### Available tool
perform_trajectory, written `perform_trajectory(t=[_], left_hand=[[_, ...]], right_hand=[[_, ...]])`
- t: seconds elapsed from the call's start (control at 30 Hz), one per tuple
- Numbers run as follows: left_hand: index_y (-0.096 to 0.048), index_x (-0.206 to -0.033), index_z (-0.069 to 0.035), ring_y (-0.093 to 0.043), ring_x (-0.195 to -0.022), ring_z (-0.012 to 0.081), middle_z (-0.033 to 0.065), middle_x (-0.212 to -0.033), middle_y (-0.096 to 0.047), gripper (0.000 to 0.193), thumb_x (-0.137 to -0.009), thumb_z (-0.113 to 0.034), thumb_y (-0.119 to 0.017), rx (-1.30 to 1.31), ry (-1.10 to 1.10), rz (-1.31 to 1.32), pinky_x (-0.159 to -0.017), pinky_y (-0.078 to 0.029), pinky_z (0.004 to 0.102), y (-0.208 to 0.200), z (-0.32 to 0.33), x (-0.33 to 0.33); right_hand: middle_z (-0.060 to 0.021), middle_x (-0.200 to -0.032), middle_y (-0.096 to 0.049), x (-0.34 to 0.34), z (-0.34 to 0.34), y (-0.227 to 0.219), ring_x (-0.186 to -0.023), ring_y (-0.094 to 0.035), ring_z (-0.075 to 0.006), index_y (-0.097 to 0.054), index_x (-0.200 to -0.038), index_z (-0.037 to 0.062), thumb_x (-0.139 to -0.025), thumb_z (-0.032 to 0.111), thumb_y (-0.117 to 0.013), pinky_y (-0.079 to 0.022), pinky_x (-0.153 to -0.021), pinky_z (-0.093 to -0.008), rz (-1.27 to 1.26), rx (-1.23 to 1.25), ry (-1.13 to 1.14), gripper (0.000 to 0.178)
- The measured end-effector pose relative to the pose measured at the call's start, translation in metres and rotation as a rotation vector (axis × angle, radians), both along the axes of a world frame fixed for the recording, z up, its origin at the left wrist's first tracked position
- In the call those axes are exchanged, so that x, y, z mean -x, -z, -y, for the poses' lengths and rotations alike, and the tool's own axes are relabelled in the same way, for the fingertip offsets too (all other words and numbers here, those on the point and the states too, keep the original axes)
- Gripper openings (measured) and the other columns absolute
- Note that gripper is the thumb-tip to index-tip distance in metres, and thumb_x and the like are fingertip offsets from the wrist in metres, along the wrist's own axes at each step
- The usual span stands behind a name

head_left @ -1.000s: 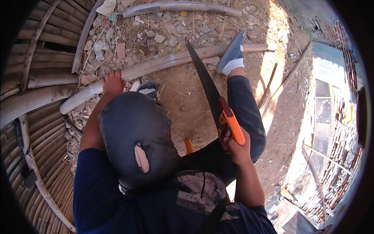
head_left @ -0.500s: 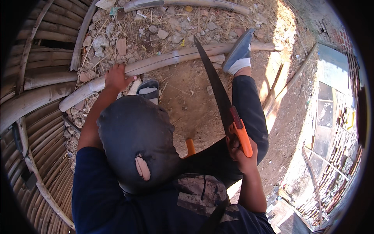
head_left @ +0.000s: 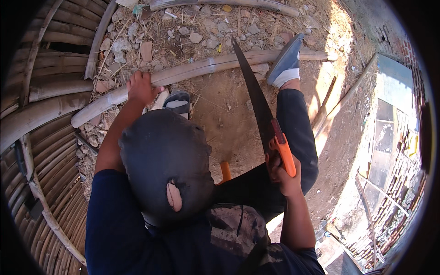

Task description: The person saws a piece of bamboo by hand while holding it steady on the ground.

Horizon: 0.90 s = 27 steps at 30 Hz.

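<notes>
My left hand (head_left: 144, 89) grips a long pale bamboo pole (head_left: 201, 67) on the ground, its fingers over the far edge and the thumb spread along it. In my right hand (head_left: 283, 174), the orange handle of a handsaw (head_left: 255, 91) is held with closed fingers. The dark blade points up and away to the left, its toothed edge on the left side, and its tip overlaps the pole in view; I cannot tell whether they touch. My bent left knee (head_left: 167, 160), in dark torn trousers, hides part of the ground.
My right shoe (head_left: 285, 62) lies at the pole's right part, my left shoe (head_left: 178, 101) beside the left hand. An orange piece (head_left: 225, 171) shows partly behind my leg. Rubble (head_left: 195, 37) and another bamboo pole (head_left: 224, 3) lie beyond. A bamboo slat wall (head_left: 55, 169) stands left.
The view has shifted slightly, carrying the scene a little rightward. My right hand and the saw have moved slightly away from me. My left hand stays on the pole.
</notes>
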<state>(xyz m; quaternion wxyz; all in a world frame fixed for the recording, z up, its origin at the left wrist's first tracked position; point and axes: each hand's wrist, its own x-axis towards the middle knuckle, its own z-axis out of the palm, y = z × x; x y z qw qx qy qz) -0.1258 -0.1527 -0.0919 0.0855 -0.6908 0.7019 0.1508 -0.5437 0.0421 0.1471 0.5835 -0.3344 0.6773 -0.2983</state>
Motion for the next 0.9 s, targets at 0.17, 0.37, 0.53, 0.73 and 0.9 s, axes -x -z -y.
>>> perform_trajectory(t=[0.17,0.37,0.53,0.73,0.9], left_hand=[[-0.056,-0.134,-0.005,-0.042,-0.133,0.0391,0.018,-0.134,-0.047,0.079,-0.083,-0.063,-0.074,-0.022,0.012,-0.027,-0.112,-0.032,0.0547,-0.003,0.007,0.005],[-0.055,-0.136,-0.005,-0.042,-0.134,0.0392,0.0185,-0.136,-0.047,0.079,-0.085,-0.063,-0.073,-0.032,-0.024,0.008,-0.113,-0.032,0.054,-0.005,0.001,0.001],[-0.053,-0.139,-0.005,-0.041,-0.136,0.0387,0.0187,-0.137,-0.046,0.082,-0.085,-0.062,-0.074,-0.084,-0.014,-0.017,-0.113,-0.031,0.0547,-0.01,0.004,0.008],[-0.054,-0.137,-0.005,-0.042,-0.135,0.0389,0.0186,-0.137,-0.046,0.08,-0.085,-0.063,-0.073,-0.052,-0.025,0.021,-0.113,-0.031,0.0545,-0.009,0.002,0.003],[-0.054,-0.136,-0.005,-0.041,-0.135,0.0388,0.0187,-0.137,-0.046,0.082,-0.084,-0.065,-0.072,-0.079,-0.007,0.012,-0.113,-0.03,0.0547,-0.006,-0.002,0.002]], right_hand=[[-0.0015,-0.08,-0.054,-0.014,0.046,0.042,-0.068,-0.052,-0.0091,-0.055,-0.085,0.0039,-0.079,-0.001,-0.056,-0.044,-0.063,-0.0265,-0.145,-0.025,-0.065,0.008],[-0.0019,-0.078,-0.055,0.007,0.001,-0.018,-0.062,-0.051,-0.0087,-0.055,-0.086,0.0039,-0.079,0.0,-0.055,-0.042,-0.058,-0.0245,0.043,-0.047,0.014,0.008],[-0.0016,-0.078,-0.055,-0.011,0.056,0.037,-0.061,-0.052,-0.0081,-0.056,-0.087,0.0026,-0.077,-0.001,-0.056,-0.043,-0.058,-0.0235,-0.063,-0.058,-0.049,0.01],[0.0002,-0.075,-0.054,0.002,0.002,0.0,-0.062,-0.052,-0.008,-0.058,-0.094,0.0024,-0.084,0.004,-0.059,-0.043,-0.057,-0.0245,-0.077,0.048,-0.042,0.009],[0.0017,-0.075,-0.054,-0.012,0.042,0.033,-0.063,-0.053,-0.0079,-0.059,-0.095,0.0027,-0.086,0.005,-0.061,-0.043,-0.058,-0.0249,-0.048,-0.055,-0.018,0.01]])
